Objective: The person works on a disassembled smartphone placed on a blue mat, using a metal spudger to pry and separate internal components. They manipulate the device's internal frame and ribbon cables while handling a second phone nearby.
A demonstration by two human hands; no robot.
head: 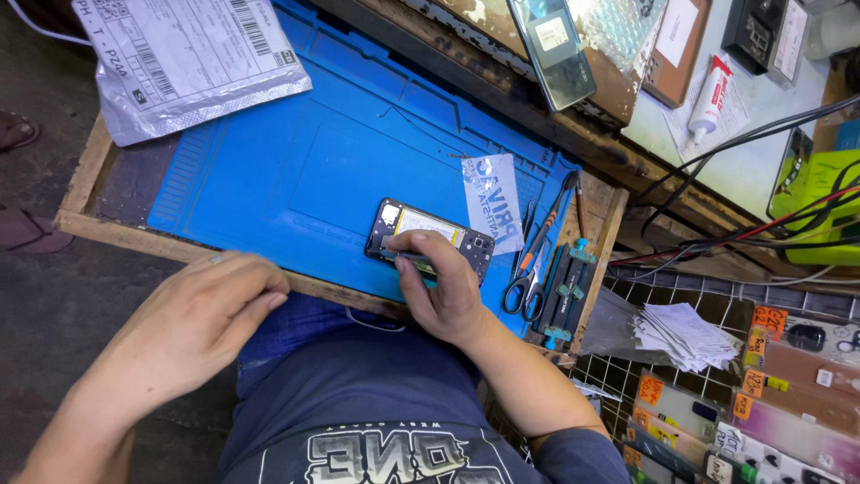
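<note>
An opened smartphone (430, 235), back cover off with its yellow battery showing, lies on a blue work mat (296, 152). My right hand (441, 285) rests on the phone's near edge and grips a thin dark tool (414, 257) laid against the phone. My left hand (202, 314) hovers at the wooden tray's front edge (116, 231), fingers curled loosely, holding nothing; a ring is on one finger.
Scissors (524, 285), tweezers and a dark clamp jig (564, 291) lie at the mat's right end. A clear film piece (494, 199) sits beside the phone. A grey mailer bag (184, 58) covers the far left corner. Another phone (553, 45), a glue tube (709, 94), cables and packaged goods fill the right.
</note>
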